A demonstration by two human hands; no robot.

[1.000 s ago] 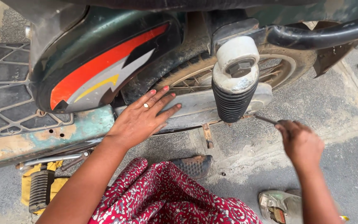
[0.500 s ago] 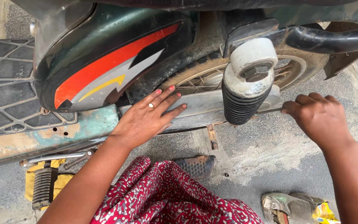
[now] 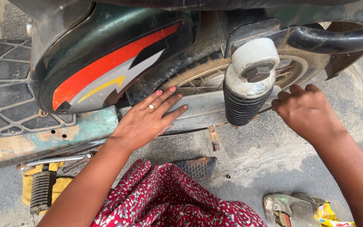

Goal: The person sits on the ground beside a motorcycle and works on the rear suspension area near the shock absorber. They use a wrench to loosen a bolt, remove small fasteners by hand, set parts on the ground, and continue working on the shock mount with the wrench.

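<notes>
Down low beside the rear shock absorber (image 3: 248, 86) of a motorbike, both of the person's hands are at work. That shock, with its pale cap, bolt head and black ribbed boot, serves as the landmark. Left of it, the left hand (image 3: 148, 120) lies flat and open on the grey swingarm (image 3: 202, 110), fingers spread apart, pink-painted nails pointing toward the shock, a ring on one finger. It grips nothing; the palm simply presses the metal. Right of the shock, just beside the ribbed boot, the right hand (image 3: 307, 111) is curled with its fingers drawn together; whatever it may be clamped on is hidden by its own knuckles, so I cannot tell what it holds. Behind the shock sits the spoked rear wheel (image 3: 198, 77) with its dirty tyre. Far left of the shock, above the left hand, curves the dark green side panel (image 3: 106, 63) with red, grey and yellow stripes. Below the shock, a small rusty bracket (image 3: 213, 138) hangs from the swingarm, and lower still a ribbed footrest (image 3: 196, 167) rests on the ground by the red patterned cloth (image 3: 169, 197). Lower right of the shock lies a crumpled wrapper (image 3: 303, 209).
</notes>
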